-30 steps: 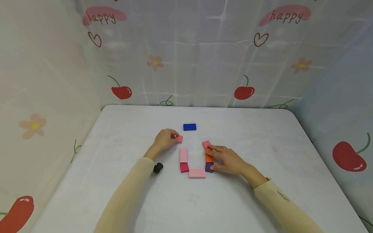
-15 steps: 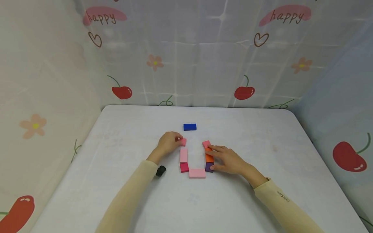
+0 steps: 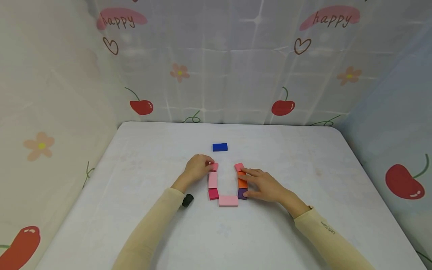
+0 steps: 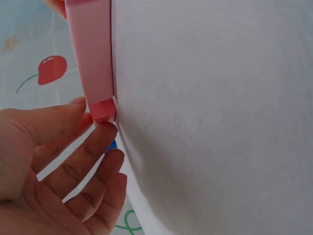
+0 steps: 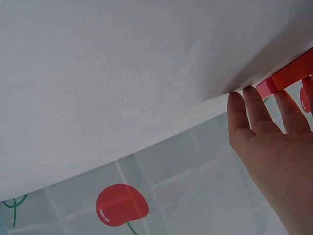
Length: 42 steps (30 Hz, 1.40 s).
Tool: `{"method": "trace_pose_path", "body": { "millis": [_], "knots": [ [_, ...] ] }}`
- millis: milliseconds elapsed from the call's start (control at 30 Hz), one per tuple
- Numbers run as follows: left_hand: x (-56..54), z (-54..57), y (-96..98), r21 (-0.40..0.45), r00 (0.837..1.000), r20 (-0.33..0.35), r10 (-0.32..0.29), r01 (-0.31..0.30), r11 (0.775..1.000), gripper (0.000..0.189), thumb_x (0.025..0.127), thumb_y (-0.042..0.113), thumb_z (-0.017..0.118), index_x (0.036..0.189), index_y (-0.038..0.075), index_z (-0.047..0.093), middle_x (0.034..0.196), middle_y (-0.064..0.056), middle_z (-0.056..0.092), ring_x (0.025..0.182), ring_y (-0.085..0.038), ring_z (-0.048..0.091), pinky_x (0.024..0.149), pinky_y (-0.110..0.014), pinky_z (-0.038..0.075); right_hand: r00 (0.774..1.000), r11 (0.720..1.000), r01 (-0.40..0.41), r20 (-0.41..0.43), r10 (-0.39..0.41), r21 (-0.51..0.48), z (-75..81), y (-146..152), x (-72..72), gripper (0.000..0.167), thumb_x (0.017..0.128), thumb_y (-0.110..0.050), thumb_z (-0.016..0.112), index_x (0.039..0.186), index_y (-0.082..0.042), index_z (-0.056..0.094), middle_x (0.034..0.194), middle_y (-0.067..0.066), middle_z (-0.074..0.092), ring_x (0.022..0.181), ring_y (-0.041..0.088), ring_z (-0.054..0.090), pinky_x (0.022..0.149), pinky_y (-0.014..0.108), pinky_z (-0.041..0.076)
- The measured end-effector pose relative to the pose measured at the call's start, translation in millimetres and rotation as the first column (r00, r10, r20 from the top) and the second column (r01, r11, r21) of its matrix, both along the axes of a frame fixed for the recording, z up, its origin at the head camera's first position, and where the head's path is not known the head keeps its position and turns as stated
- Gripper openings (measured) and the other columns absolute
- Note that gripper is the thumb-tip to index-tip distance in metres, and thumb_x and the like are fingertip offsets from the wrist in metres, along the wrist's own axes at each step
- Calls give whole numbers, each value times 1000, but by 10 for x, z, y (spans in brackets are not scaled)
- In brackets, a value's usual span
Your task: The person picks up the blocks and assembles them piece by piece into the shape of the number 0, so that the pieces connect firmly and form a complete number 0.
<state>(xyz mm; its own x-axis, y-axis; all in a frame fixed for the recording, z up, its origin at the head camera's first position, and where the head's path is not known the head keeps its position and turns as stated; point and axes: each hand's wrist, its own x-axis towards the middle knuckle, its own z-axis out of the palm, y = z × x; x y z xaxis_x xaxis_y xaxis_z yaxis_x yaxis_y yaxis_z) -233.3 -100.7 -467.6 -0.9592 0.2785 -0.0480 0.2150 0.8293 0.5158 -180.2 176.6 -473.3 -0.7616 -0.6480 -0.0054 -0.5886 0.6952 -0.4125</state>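
Note:
My left hand [image 3: 198,167] pinches a small pink block [image 3: 215,167] between thumb and fingers at the far end of the left row. In the left wrist view this pink block [image 4: 102,111] is right at the end of a longer light pink block [image 4: 90,49]. A crimson block [image 3: 213,194] continues that row nearer me. My right hand [image 3: 266,186], its fingers extended, rests along the right row: a pink block [image 3: 239,167], an orange block [image 3: 242,182] and a purple block [image 3: 241,194]. Its thumb touches the purple one. Another light pink block [image 3: 228,201] lies crosswise between the near ends.
Beyond the rows, a blue block [image 3: 220,147] lies alone on the white table [image 3: 297,150]. A small black object [image 3: 187,200] is at the left cuff. Printed curtains [image 3: 222,67] hang behind the table and at both sides.
My left hand has moved right and a little toward me, bringing the small pink block up to the far end of the light pink one. The right hand has stayed in place.

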Motion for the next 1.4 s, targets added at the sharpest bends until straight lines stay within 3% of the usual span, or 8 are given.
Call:
{"method": "trace_pose_path", "body": {
  "millis": [333,700,1033,1133,1267,1333,1400],
  "knots": [
    [26,2,-2,-39,998,-43,-38,36,999,20,92,17,67,109,11,75,88,-4,67,82,-17,54,73,-31,47,1000,1000,-9,-8,9,1,-25,10,-4,65,86,-40,74,143,-17,52,153,12,41,137,38,41,102,62,40],
    [42,-25,7,-50,999,-32,-33,32,998,21,92,16,67,111,11,74,91,-4,69,85,-18,53,75,-31,47,1000,1000,-8,0,8,-1,-20,3,2,65,86,-40,73,143,-17,52,153,12,42,137,38,41,102,63,40],
    [72,-34,-15,-34,995,-90,-32,29,999,23,91,14,67,112,12,75,94,-5,69,87,-18,55,74,-31,49,1000,1000,-12,-13,12,-6,-17,4,2,64,85,-38,74,142,-16,53,152,13,43,136,38,42,101,62,41],
    [108,-24,-45,-46,983,-167,-72,65,997,23,91,14,67,112,13,75,100,-6,70,93,-21,59,78,-33,52,1000,1000,-9,-11,9,-5,-15,5,3,65,85,-38,74,142,-16,53,152,12,43,137,37,42,102,61,40],
    [210,18,-101,-87,943,-279,-181,163,983,21,90,17,69,110,13,75,112,-8,69,105,-26,61,88,-40,53,1000,1000,-7,-15,7,-3,-1,8,8,64,85,-38,75,142,-16,53,152,13,43,136,38,42,102,62,41],
    [274,42,-126,-120,926,-289,-242,216,969,25,90,19,70,113,13,74,120,-8,67,113,-28,59,92,-45,50,1000,1000,-3,-12,3,-2,10,8,11,65,85,-37,75,142,-16,53,152,13,44,136,38,43,101,62,41],
    [335,59,-147,-162,920,-263,-292,256,953,30,90,24,70,119,16,72,131,-7,63,123,-29,55,97,-48,47,1000,1000,-3,-11,3,-3,17,8,13,65,85,-37,75,142,-15,53,151,13,44,135,38,43,101,62,41]
  ]
}}
